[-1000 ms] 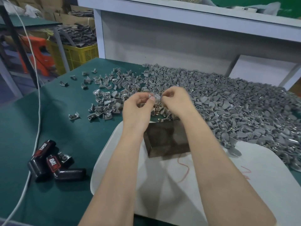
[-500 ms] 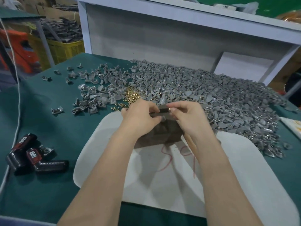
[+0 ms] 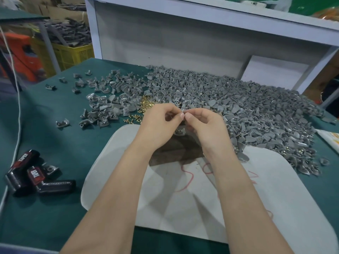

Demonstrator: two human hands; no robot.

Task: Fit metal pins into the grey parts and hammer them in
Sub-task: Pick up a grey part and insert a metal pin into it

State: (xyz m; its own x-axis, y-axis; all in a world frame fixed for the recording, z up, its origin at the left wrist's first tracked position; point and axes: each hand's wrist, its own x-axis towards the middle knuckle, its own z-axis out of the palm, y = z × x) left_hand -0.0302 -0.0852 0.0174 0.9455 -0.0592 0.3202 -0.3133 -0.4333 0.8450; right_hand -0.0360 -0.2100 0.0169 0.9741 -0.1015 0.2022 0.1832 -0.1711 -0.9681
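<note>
Half a second back both hands lay low on the dark block, pressing a grey part down. Now the left hand and right hand are lifted just above it, thumbs and forefingers meeting tip to tip. The fingers of both hands are curled in and pinched closed at the tips; whatever sits between them is too small to make out.

One grey part shows in the gap under the thumbs, at the 12 o'clock edge of the block. I cannot tell whether it rests there or is held by the lower fingers.

The block is dark brown, rectangular and dull-faced. It sits on a smooth white mat with rounded corners and red scribbles. A heap of grey parts spreads from 12 to 3 o'clock of the mat. The parts are matte, fan-shaped wedges with small round holes. A looser scatter lies at 10 to 11 o'clock. Short, shiny brass pins lie in a small pile at 11 o'clock of the hands.

The worktop has a dark green, cloth-like cover. At 9 o'clock of the mat lie black ribbed tools with red labels, beside a thin white cable.
</note>
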